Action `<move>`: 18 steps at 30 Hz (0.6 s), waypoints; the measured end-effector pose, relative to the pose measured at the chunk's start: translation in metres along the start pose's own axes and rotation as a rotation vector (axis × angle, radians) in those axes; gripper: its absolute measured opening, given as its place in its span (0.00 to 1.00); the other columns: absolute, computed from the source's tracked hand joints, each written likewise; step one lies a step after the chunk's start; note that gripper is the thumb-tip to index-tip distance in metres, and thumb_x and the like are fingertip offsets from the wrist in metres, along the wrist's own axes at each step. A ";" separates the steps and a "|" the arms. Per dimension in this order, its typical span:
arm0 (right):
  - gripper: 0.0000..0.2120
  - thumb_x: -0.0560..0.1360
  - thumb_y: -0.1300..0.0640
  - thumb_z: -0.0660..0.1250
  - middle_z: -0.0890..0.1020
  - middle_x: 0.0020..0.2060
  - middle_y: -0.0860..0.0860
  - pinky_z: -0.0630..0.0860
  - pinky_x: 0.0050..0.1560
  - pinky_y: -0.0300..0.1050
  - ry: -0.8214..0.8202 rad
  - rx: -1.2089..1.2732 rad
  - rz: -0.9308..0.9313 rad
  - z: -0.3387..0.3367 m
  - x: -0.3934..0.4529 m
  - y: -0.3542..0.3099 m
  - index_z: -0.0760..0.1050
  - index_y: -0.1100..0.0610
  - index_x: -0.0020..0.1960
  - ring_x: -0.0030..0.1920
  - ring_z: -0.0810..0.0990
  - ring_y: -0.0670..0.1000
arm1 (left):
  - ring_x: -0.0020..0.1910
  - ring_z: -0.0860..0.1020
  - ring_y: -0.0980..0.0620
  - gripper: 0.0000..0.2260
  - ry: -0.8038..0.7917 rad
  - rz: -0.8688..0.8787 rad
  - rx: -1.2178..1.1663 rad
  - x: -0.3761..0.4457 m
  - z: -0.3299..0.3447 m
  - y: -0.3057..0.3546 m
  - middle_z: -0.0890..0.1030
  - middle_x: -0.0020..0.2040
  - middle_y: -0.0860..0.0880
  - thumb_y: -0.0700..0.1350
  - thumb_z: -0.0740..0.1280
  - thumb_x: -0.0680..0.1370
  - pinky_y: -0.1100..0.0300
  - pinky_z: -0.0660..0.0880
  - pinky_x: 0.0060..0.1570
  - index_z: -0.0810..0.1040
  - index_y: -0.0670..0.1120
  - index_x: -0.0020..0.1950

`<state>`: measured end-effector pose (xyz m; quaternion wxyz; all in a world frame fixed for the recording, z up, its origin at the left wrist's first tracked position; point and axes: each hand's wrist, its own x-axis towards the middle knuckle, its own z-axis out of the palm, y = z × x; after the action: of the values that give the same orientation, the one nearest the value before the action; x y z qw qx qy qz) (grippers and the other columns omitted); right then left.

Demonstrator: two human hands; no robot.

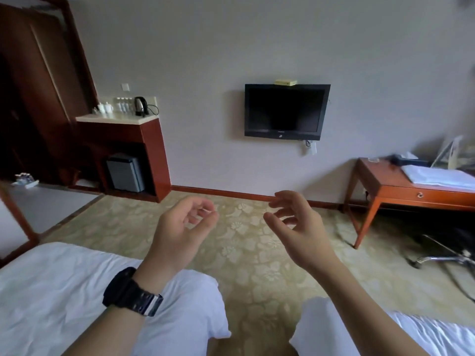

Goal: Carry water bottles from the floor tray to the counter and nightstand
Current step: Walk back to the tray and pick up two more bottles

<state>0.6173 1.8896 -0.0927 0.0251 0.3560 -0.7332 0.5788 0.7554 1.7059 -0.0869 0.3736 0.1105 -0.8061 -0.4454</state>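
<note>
Hotel carpet (246, 242) with a pale flower pattern spreads under our two raised hands. Our left hand (180, 227), a black watch (131, 291) on its wrist, has its fingers (203, 206) curled loosely toward the thumb, clamped on nothing. Our right hand (298, 227) has its fingers (285, 199) apart and holds nothing. Far beyond and left of the left fingers, the floor tray (25, 182) carries a few water bottles, too small for us to count. Above it, well beyond the fingers, the table (115, 118) bears about four bottles (123, 104) in a row, one kettle (140, 105) and white cups (105, 107). Two white beds (64, 291) flank our forearms.
</note>
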 end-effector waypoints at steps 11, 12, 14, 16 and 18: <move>0.18 0.73 0.51 0.71 0.82 0.50 0.40 0.77 0.49 0.37 0.045 -0.099 0.036 0.044 0.241 0.132 0.73 0.48 0.62 0.49 0.81 0.40 | 0.50 0.81 0.58 0.14 -0.070 0.081 -0.025 0.243 0.086 -0.150 0.83 0.49 0.60 0.59 0.67 0.71 0.61 0.76 0.50 0.81 0.53 0.50; 0.18 0.73 0.51 0.71 0.82 0.50 0.40 0.76 0.49 0.36 0.062 -0.103 0.044 0.047 0.268 0.138 0.73 0.48 0.61 0.49 0.81 0.39 | 0.50 0.81 0.58 0.13 -0.084 0.087 -0.031 0.272 0.092 -0.160 0.83 0.49 0.60 0.59 0.67 0.71 0.62 0.76 0.50 0.81 0.53 0.50; 0.17 0.73 0.51 0.71 0.82 0.50 0.41 0.76 0.46 0.34 0.090 -0.099 0.049 0.049 0.320 0.150 0.73 0.48 0.61 0.48 0.80 0.40 | 0.50 0.81 0.59 0.12 -0.112 0.093 -0.042 0.329 0.108 -0.174 0.83 0.49 0.61 0.59 0.67 0.70 0.62 0.76 0.51 0.81 0.55 0.50; 0.17 0.73 0.50 0.70 0.82 0.50 0.41 0.76 0.45 0.33 0.100 -0.119 0.044 0.047 0.367 0.162 0.73 0.47 0.61 0.48 0.80 0.40 | 0.50 0.81 0.59 0.11 -0.129 0.102 -0.050 0.379 0.124 -0.187 0.83 0.49 0.61 0.59 0.67 0.70 0.62 0.75 0.51 0.80 0.56 0.49; 0.17 0.74 0.50 0.70 0.81 0.50 0.40 0.76 0.46 0.31 0.118 -0.137 0.037 0.044 0.409 0.178 0.73 0.47 0.61 0.49 0.80 0.39 | 0.51 0.81 0.58 0.11 -0.140 0.112 -0.055 0.425 0.140 -0.200 0.82 0.49 0.62 0.59 0.67 0.70 0.63 0.74 0.51 0.80 0.57 0.49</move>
<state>0.2309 1.6637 -0.0720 0.0818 0.3051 -0.7748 0.5476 0.3305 1.4614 -0.0781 0.3436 0.0236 -0.8226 -0.4525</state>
